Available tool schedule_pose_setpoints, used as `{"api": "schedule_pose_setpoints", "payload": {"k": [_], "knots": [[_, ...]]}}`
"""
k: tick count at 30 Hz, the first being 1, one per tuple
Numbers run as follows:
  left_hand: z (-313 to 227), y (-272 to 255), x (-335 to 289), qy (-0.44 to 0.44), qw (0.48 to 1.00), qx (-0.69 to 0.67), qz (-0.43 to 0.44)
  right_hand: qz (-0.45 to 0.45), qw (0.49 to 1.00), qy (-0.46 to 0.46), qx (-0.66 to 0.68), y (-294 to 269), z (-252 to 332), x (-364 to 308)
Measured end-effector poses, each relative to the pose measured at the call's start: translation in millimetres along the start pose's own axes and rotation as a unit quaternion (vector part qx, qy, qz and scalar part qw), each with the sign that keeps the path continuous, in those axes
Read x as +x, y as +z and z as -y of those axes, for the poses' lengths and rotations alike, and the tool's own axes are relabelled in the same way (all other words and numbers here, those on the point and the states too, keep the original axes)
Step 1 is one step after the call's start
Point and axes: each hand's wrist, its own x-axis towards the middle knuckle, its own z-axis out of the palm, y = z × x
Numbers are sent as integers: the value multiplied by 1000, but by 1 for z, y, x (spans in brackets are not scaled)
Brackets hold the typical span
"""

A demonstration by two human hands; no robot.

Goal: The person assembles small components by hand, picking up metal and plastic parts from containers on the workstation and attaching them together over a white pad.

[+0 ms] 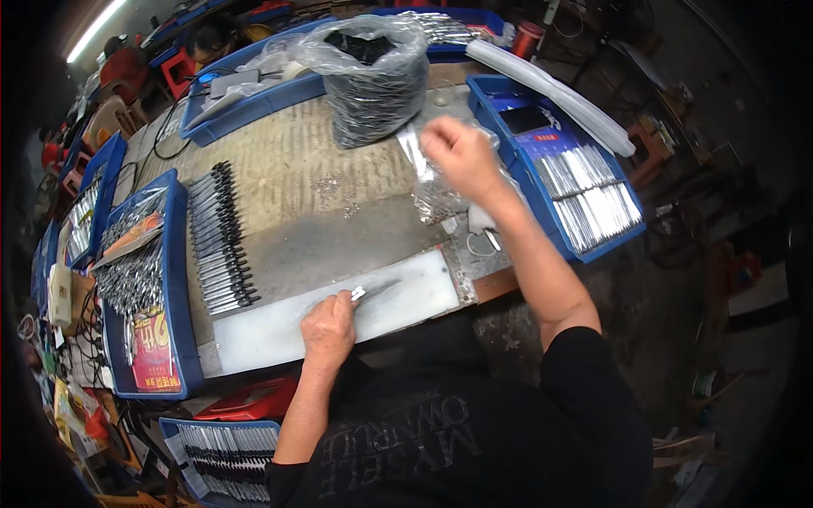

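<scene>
My left hand point(329, 330) is closed over the white board point(262, 339) at the table's near edge. A small, shiny white-silver piece point(358, 293) sticks out of its fingers; the rest of it is covered by the hand. Farther right, my right hand point(461, 157) is raised with curled fingers, and whatever they may hold is hidden. It hovers by a clear plastic bag of small metal parts point(436, 201). To the left of the board lies a neat row of slim silver rods with black ends point(222, 241).
A big clear sack of dark parts point(373, 102) stands at the back. Blue trays flank the table: one with silver rods point(631, 233) at right, another with loose metal pieces point(193, 339) at left. A rolled white sheet point(550, 93) crosses the right tray. Tiny bits point(334, 186) lie mid-table.
</scene>
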Motion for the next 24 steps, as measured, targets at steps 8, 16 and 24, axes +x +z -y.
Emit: {"api": "schedule_pose_setpoints", "payload": {"k": [8, 16, 24], "knots": [[-3, -9, 3, -5, 1000, -16, 16, -14, 976, -168, -137, 17, 7, 147], [-2, -5, 3, -19, 998, -62, 7, 285, 897, -69, -332, 71, -48, 213], [-2, -6, 1, -22, 997, -71, 22, 252, 904, -51, -341, 81, -47, 212]]}}
